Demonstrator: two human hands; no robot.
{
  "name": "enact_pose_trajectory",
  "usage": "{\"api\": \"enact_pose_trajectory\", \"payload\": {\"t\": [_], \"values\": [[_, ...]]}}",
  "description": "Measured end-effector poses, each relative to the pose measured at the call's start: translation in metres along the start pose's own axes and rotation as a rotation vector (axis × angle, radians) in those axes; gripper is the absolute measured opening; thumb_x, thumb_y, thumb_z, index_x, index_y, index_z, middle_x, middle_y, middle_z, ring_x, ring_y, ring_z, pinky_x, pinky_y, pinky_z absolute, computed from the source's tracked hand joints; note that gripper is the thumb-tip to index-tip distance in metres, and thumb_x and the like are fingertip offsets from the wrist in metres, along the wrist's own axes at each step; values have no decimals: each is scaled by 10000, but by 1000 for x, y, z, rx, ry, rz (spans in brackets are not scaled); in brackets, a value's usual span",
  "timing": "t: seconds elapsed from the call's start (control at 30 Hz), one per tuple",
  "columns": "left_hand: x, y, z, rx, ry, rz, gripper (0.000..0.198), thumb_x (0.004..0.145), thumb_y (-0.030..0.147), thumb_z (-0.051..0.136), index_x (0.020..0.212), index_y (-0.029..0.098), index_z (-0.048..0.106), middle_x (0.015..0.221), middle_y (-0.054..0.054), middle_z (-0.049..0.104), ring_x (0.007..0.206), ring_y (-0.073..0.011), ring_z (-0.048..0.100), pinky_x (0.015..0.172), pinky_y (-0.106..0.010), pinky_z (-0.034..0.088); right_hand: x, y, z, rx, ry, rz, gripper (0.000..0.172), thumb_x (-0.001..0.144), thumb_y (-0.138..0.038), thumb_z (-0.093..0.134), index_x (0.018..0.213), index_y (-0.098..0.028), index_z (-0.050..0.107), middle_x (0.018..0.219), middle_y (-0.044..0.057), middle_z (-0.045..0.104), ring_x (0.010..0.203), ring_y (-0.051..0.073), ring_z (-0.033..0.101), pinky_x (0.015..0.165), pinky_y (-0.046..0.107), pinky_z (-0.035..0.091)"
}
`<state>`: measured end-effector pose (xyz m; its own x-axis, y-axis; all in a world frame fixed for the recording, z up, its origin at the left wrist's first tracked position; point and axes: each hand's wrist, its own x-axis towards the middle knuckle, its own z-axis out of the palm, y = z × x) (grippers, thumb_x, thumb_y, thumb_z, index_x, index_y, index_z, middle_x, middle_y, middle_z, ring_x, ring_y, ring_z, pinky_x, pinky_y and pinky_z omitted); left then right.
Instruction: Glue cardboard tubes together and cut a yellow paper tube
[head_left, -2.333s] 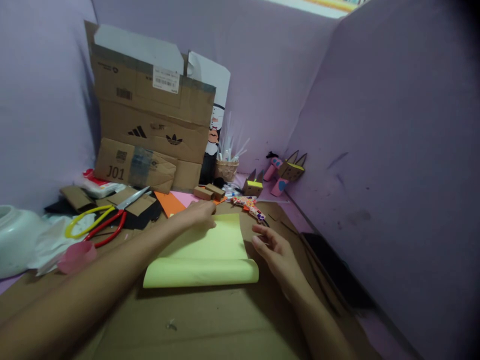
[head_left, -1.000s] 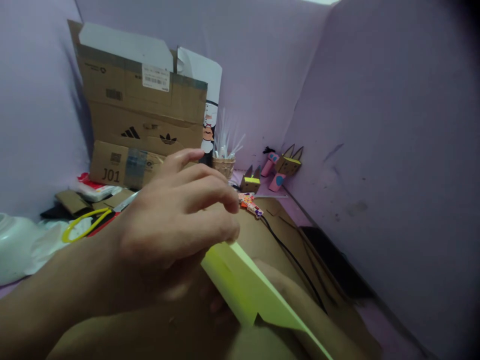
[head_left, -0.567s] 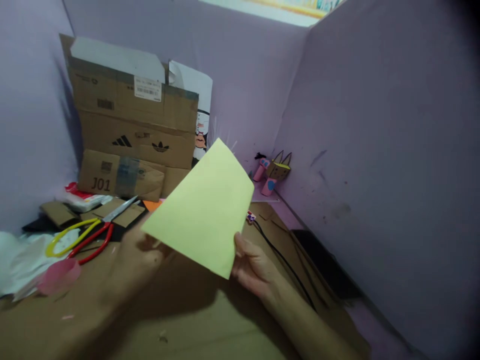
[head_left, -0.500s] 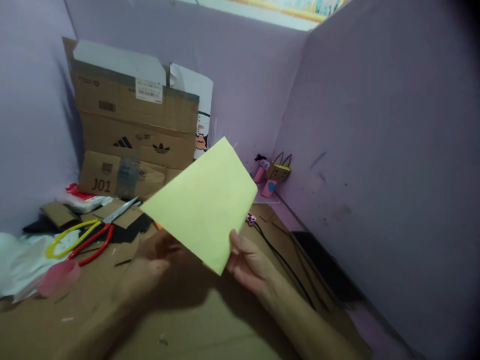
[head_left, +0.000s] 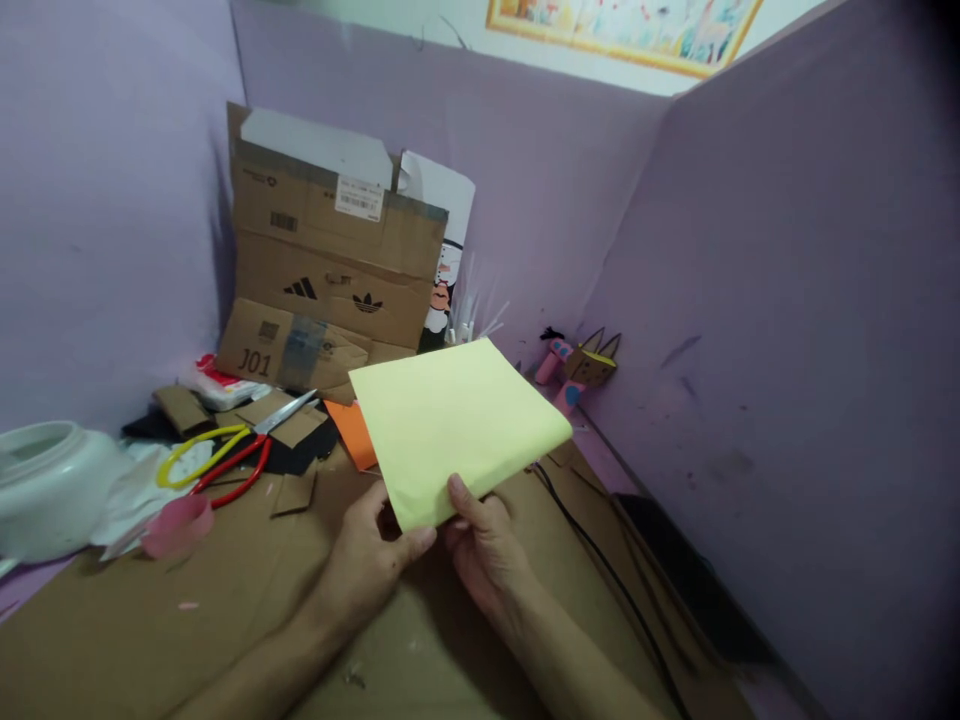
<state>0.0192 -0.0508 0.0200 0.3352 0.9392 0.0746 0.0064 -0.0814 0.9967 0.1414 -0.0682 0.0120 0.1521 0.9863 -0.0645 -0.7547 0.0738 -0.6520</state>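
A pale yellow sheet of paper (head_left: 457, 425) is held up above the cardboard-covered table, its right side curved over in a bend. My left hand (head_left: 375, 545) pinches its near left corner, thumb on top and fingers underneath. At the near edge, a little to the right, my right hand (head_left: 487, 550) grips it with the thumb on the upper face. The paper hides most of the fingers beneath it. Behind its left edge lies a piece of orange paper (head_left: 351, 432), partly covered from view.
Scissors with yellow and red handles (head_left: 255, 440) lie on the left among cardboard scraps. A pink ring (head_left: 178, 525) and a white pot (head_left: 56, 490) stand nearer. A flattened cardboard box (head_left: 337, 240) leans on the back wall. A black cable (head_left: 600, 575) runs along the right.
The yellow sheet has turned and tilted flatter, and its right side now curves. My left hand has come onto its near corner. The view has shifted, showing more of the left side.
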Motion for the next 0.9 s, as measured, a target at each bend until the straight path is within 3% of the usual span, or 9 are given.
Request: {"api": "enact_pose_trajectory", "payload": {"t": [0.13,0.3,0.4,0.47,0.57,0.77,0.9], "values": [[-1,3,1,-109,-9,38,532,644,318,721,1108,124,548,1169,-114,643,1074,-270,587,926,-351,463,1,-13,-1,34,-25,-75,401,612,-260,791,981,-191,651,1028,25,721,967,207,650,883,324,512],[0,-2,-2,-166,29,24,533,609,325,763,1072,130,585,1070,-95,685,1009,-255,605,867,-315,483,9,-30,-2,39,95,-151,375,544,-212,826,881,-186,663,877,8,751,796,161,680,722,245,549],[-1,-2,-2,-139,33,-17,508,597,355,773,1022,126,616,949,-81,705,831,-218,629,705,-279,515,11,-31,-5,15,63,-137,373,524,-214,837,853,-176,667,846,17,754,765,166,683,627,222,544],[-2,-2,-1,-124,39,-78,483,581,373,782,961,113,634,814,-67,700,674,-178,604,570,-251,494,12,-30,-7,-5,31,-147,385,547,-232,827,892,-175,666,882,27,752,798,182,683,659,243,549],[-3,-5,4,-226,14,-178,472,546,384,801,888,104,636,738,-61,675,599,-161,591,497,-238,473,10,-30,-9,-25,-8,-170,421,592,-257,803,978,-183,651,929,26,745,873,204,676,773,295,544],[-4,-8,10,-431,-43,-213,463,616,368,776,952,102,601,818,-79,660,598,-150,593,469,-237,468,2,-25,-9,-121,-269,-26,365,626,-248,779,951,-145,648,975,82,731,966,269,655,842,379,526],[-3,-5,8,-430,-36,-163,488,691,377,729,1081,124,581,903,-91,678,707,-176,620,549,-248,481,4,-24,-9,-98,-216,-13,357,629,-242,780,948,-149,650,969,76,735,987,255,651,871,362,517]]}}
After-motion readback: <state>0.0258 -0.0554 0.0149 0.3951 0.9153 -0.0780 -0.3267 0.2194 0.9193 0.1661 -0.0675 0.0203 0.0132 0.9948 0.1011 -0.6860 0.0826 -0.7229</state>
